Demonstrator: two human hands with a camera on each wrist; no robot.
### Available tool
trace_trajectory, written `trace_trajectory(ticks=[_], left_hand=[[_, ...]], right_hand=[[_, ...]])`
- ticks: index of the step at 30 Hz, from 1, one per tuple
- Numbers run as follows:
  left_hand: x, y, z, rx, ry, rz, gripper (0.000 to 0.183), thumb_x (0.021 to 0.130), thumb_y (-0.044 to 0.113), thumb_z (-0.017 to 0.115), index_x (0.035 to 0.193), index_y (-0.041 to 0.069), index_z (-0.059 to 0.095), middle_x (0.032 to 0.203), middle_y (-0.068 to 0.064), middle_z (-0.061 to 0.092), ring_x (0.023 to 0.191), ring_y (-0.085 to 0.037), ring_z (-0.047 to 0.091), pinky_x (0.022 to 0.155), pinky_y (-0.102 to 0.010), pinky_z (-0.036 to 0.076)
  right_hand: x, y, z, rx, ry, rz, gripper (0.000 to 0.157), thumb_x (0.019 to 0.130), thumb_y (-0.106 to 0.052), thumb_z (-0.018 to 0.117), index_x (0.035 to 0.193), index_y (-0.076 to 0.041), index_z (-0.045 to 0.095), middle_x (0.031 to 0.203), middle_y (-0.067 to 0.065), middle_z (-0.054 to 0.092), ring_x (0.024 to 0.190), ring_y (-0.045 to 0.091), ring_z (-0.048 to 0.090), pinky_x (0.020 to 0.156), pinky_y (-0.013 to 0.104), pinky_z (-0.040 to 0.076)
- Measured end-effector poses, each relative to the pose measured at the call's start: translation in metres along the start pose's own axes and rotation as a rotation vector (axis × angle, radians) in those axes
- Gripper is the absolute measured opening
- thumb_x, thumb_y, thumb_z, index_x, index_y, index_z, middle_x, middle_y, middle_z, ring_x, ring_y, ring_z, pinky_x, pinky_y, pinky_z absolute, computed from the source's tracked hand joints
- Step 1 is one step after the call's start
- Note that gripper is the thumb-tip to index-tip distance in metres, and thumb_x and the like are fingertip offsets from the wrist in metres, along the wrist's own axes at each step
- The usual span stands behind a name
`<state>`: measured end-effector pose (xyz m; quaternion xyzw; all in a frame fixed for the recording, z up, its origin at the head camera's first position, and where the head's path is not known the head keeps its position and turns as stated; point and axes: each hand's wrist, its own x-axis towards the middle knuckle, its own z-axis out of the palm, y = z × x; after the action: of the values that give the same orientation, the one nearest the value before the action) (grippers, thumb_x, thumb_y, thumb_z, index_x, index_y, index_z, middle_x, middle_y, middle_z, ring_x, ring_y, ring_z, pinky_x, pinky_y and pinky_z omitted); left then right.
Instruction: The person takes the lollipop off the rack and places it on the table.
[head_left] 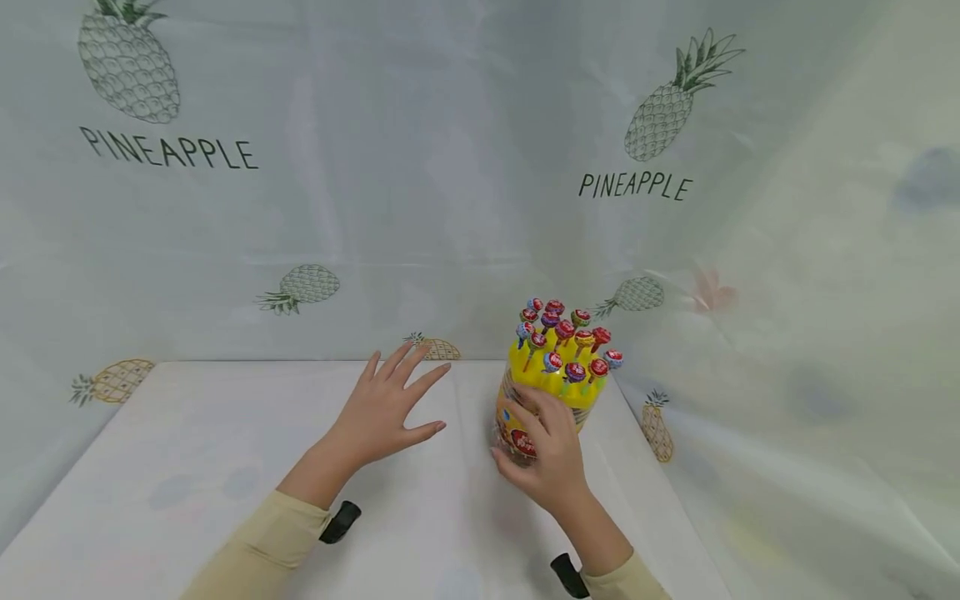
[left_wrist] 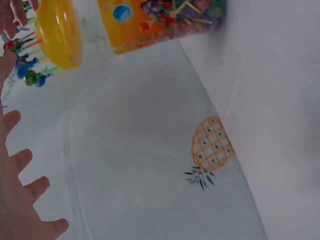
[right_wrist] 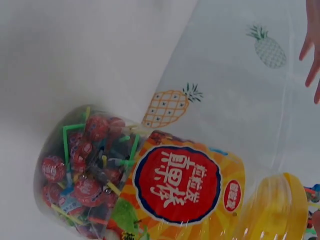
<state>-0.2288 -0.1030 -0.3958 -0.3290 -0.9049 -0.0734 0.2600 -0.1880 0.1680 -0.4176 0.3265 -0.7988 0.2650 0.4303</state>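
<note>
A clear plastic lollipop jar (right_wrist: 117,165) stands toward the right back of the table, with an orange label and loose lollipops (right_wrist: 87,190) inside. Several wrapped lollipops (head_left: 564,330) stick up from its yellow lid (head_left: 551,382). My right hand (head_left: 551,454) is in front of the jar, fingers loosely bent and thumb apart, with nothing seen in its grasp; whether it touches the jar cannot be told. To the left of the jar, my left hand (head_left: 382,417) hovers with fingers spread and holds nothing. In the left wrist view, the left hand's fingers (left_wrist: 37,187) point away from the table.
The white table (head_left: 225,467) meets a pale curtain (head_left: 450,167) printed with pineapples at the back and right side. Black wrist straps (head_left: 341,522) show below both hands, beside the beige sleeves (head_left: 262,542).
</note>
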Motion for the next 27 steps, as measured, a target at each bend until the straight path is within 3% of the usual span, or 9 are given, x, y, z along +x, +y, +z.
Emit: trace_trajectory(ticks=[7, 11, 15, 22, 27], left_hand=[[0.021, 0.014, 0.007, -0.081, 0.028, 0.005, 0.073, 0.086, 0.058, 0.064, 0.147, 0.023, 0.045, 0.155, -0.012, 0.031, 0.138, -0.037, 0.031, 0.102, -0.068, 0.029], [0.03, 0.02, 0.013, -0.169, 0.016, -0.002, 0.069, 0.089, 0.054, 0.061, 0.147, 0.021, 0.044, 0.155, -0.011, 0.031, 0.139, -0.037, 0.029, 0.107, -0.061, 0.027], [0.038, 0.026, 0.018, -0.225, 0.024, -0.004, 0.067, 0.09, 0.051, 0.061, 0.147, 0.02, 0.045, 0.153, -0.01, 0.033, 0.138, -0.035, 0.03, 0.11, -0.057, 0.024], [0.057, 0.031, 0.024, -0.261, 0.005, -0.014, 0.065, 0.092, 0.049, 0.061, 0.147, 0.019, 0.044, 0.151, -0.008, 0.037, 0.136, -0.031, 0.034, 0.109, -0.055, 0.029], [0.071, 0.032, 0.029, -0.298, -0.02, -0.053, 0.064, 0.092, 0.047, 0.062, 0.147, 0.021, 0.044, 0.151, -0.007, 0.038, 0.135, -0.028, 0.036, 0.108, -0.053, 0.031]], right_hand=[[-0.008, 0.007, -0.014, -0.021, 0.16, 0.024, 0.048, 0.091, -0.046, 0.059, 0.112, -0.004, 0.068, 0.123, 0.019, 0.057, 0.112, 0.033, 0.049, 0.1, 0.036, 0.031], [-0.018, 0.016, -0.02, -0.054, 0.281, 0.076, 0.046, 0.09, -0.043, 0.062, 0.108, -0.001, 0.067, 0.122, 0.024, 0.055, 0.115, 0.038, 0.046, 0.105, 0.037, 0.029], [-0.024, 0.023, -0.023, -0.063, 0.353, 0.19, 0.045, 0.087, -0.037, 0.065, 0.108, 0.002, 0.065, 0.129, 0.028, 0.047, 0.124, 0.04, 0.039, 0.108, 0.043, 0.025], [-0.007, 0.009, -0.026, 0.117, 0.375, 0.447, 0.045, 0.078, 0.004, 0.069, 0.118, 0.012, 0.051, 0.138, 0.036, 0.028, 0.132, 0.043, 0.024, 0.107, 0.062, 0.021], [-0.002, 0.01, -0.02, 0.181, 0.385, 0.545, 0.046, 0.08, 0.008, 0.067, 0.122, 0.012, 0.048, 0.142, 0.033, 0.022, 0.133, 0.045, 0.021, 0.106, 0.065, 0.02]])
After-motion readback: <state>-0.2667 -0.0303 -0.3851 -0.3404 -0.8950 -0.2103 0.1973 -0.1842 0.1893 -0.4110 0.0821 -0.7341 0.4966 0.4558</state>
